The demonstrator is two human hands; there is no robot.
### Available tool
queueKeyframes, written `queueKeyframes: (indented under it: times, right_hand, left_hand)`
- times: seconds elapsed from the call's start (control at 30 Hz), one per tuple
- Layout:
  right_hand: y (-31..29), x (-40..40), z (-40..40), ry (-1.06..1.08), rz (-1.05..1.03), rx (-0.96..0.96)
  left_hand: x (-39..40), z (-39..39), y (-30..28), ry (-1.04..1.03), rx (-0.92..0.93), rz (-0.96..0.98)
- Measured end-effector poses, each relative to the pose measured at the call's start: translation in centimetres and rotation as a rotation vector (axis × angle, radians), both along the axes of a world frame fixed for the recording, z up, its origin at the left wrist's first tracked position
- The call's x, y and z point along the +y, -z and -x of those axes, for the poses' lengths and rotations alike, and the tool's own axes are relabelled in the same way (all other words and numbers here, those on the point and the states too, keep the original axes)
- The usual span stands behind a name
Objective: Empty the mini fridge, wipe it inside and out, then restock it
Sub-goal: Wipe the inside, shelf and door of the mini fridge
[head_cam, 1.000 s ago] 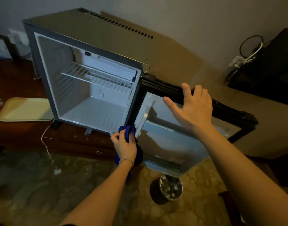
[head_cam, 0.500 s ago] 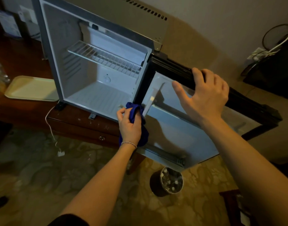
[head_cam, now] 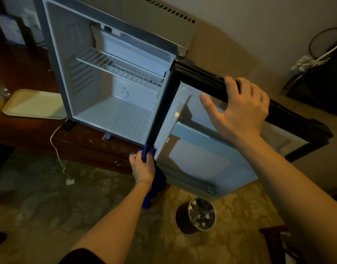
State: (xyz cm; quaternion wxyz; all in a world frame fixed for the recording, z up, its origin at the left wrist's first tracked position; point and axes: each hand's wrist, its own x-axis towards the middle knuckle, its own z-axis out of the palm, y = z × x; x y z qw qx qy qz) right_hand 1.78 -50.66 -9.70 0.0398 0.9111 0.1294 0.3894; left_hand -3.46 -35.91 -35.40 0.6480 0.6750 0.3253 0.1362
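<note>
The grey mini fridge (head_cam: 55, 60) stands open on a dark wooden cabinet, with nothing inside but a white wire shelf (head_cam: 118, 66). Its door (head_cam: 198, 159) swings out to the right, white liner facing me. My left hand (head_cam: 143, 166) grips a blue cloth (head_cam: 156, 185) and holds it against the lower hinge-side corner, where door and fridge body meet. My right hand (head_cam: 238, 109) grasps the black top edge of the door, fingers curled over it, thumb on the inner side.
A pale tray (head_cam: 33, 104) lies on the wooden cabinet (head_cam: 87, 147) left of the fridge. A white cable with a plug (head_cam: 69, 181) dangles to the patterned floor. A round metal bin (head_cam: 199, 214) stands on the floor below the door. Dark items sit at right.
My left hand with the cloth has slid down the hinge-side edge to the bottom corner. My right hand keeps its hold on the door's top edge. The view has moved closer.
</note>
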Motion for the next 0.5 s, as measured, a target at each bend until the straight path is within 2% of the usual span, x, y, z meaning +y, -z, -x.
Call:
queueKeyframes:
  times: [0.1,0.37,0.5]
  right_hand:
    - [-0.1,0.1,0.0,0.005,0.004,0.004]
    - [-0.3,0.4,1.0,0.021,0.011,0.027]
    - [-0.4,0.6,1.4,0.031,0.004,0.049]
  left_hand:
    - [-0.1,0.0,-2.8,-0.006,-0.104,-0.034]
    - [0.2,-1.1,-14.7,-0.017,-0.534,-0.084]
    - [0.6,-1.3,-15.3,-0.013,-0.606,-0.115]
